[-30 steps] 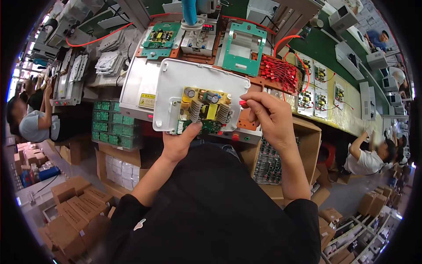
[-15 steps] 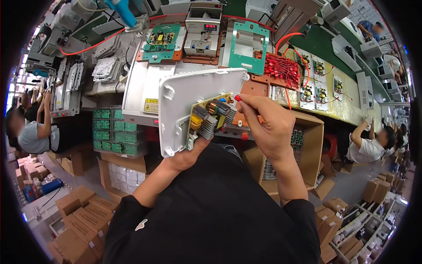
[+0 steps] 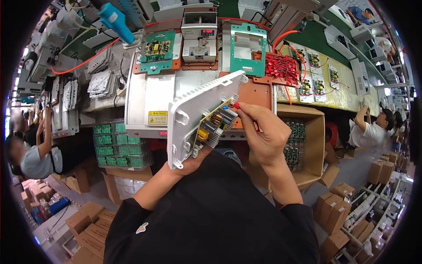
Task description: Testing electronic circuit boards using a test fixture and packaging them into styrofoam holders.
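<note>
My left hand (image 3: 193,162) is closed on the lower edge of a white plastic housing (image 3: 181,119), which is held tilted in front of me. A circuit board (image 3: 214,122) with finned heat sinks, a yellow coil and other parts sits against the housing's inner face. At the board's upper corner, my right hand (image 3: 266,132) pinches a small red connector (image 3: 236,105) between thumb and fingertips. Whether the connector is seated on the board cannot be made out. Most of the left fingers are hidden behind the housing and board.
Beyond the housing is a bench machine (image 3: 200,42) with a red display, between a green fixture holding a board (image 3: 158,50) and a green frame (image 3: 248,48). Red-wired connectors (image 3: 281,68) lie at right. A cardboard box (image 3: 312,145) stands below. A blue tool (image 3: 115,21) hangs upper left.
The housing and board have tilted further and shifted slightly right. My right hand has moved a little down, bringing the red connector closer against the board's corner.
</note>
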A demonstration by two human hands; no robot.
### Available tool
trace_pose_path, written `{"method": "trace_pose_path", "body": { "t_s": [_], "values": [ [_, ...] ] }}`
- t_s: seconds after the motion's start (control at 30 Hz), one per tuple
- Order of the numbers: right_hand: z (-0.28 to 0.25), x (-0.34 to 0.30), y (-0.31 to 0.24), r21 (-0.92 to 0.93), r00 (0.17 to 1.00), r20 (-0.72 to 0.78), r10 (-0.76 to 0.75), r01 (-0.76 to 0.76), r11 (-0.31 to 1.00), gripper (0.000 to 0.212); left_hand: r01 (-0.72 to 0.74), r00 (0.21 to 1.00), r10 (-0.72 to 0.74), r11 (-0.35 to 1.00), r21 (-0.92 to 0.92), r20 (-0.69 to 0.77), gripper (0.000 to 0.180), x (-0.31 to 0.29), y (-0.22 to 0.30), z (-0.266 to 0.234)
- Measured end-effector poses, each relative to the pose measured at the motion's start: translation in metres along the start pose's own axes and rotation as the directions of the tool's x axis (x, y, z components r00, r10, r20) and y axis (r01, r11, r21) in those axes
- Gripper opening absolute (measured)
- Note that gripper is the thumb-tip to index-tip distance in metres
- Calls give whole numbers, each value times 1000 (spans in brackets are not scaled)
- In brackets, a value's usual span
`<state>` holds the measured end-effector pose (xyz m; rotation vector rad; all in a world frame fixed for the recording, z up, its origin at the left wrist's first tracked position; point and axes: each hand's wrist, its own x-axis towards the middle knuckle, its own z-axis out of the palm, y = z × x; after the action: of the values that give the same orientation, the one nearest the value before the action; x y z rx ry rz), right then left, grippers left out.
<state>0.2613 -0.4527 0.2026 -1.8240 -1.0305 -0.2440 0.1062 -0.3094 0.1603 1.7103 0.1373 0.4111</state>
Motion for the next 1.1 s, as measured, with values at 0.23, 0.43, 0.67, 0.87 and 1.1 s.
{"method": "trace_pose_path", "body": {
  "t_s": [0.23, 0.43, 0.67, 0.87, 1.1],
  "values": [
    [4, -9, -5, -22, 996, -69, 49, -50, 998, 17, 76, 997, -75, 997, -29, 30, 53, 0, -4, 0],
    [0, -10, -1, -27, 995, -75, 71, -73, 997, 16, -52, 998, 43, 947, 317, 34, 48, -3, -5, 1],
    [-2, -14, 24, 147, 963, -9, 269, -265, 953, 13, 40, 999, -41, 978, 203, 4, 42, 17, -2, 8],
    [-14, -67, 60, 486, 747, 44, 663, -596, 639, 29, 389, 864, -485, 814, -431, -135, 45, 33, -46, 20],
    [-19, -177, 89, 954, 370, 172, 913, -292, -62, 47, 795, 572, -635, 584, -162, 519, 57, 74, -69, 109]
  ]
}}
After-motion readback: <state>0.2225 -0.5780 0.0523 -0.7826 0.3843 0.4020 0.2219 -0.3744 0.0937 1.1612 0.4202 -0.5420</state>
